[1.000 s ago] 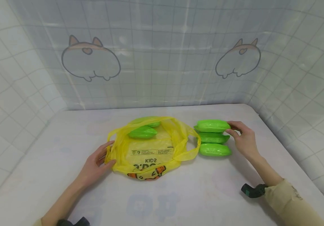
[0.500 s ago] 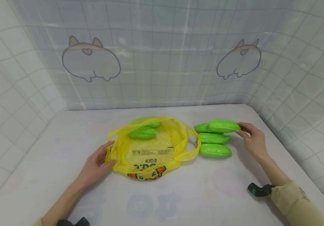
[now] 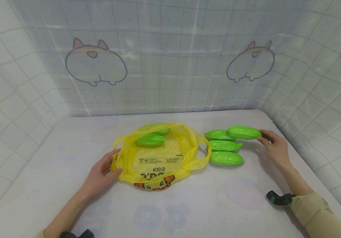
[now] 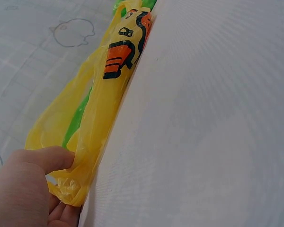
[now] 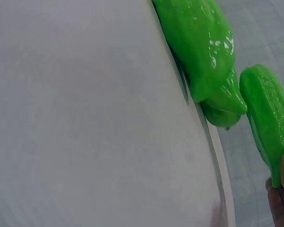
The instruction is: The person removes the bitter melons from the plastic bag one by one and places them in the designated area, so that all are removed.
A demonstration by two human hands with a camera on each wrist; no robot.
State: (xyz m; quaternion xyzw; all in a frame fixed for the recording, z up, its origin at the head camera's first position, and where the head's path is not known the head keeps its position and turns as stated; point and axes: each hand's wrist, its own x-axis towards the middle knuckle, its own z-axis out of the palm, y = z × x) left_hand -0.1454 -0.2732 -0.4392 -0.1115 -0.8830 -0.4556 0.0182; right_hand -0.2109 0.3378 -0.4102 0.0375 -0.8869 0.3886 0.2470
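My right hand (image 3: 277,148) pinches one tip of a shiny bright-green bitter melon (image 3: 243,132). In the right wrist view the held bitter melon (image 5: 267,111) hangs lifted beside the others. Just left and below it, a back bitter melon (image 3: 218,135), a middle bitter melon (image 3: 224,145) and a front bitter melon (image 3: 226,158) lie stacked in a row on the table. My left hand (image 3: 98,175) holds the left rim of a yellow plastic bag (image 3: 157,155), thumb over its edge in the left wrist view. Inside the bag, a green bitter melon (image 3: 150,139) shows, with another partly behind the film.
A white table (image 3: 212,205) carries everything. Grid-patterned curtains (image 3: 170,66) enclose it at the back and sides. One bag handle (image 3: 208,155) loops beside the row of bitter melons. Each wrist wears a black camera mount (image 3: 279,198).
My right hand has drawn the held bitter melon rightward off the back one, uncovering more of it. The left hand and the bag stay where they were.
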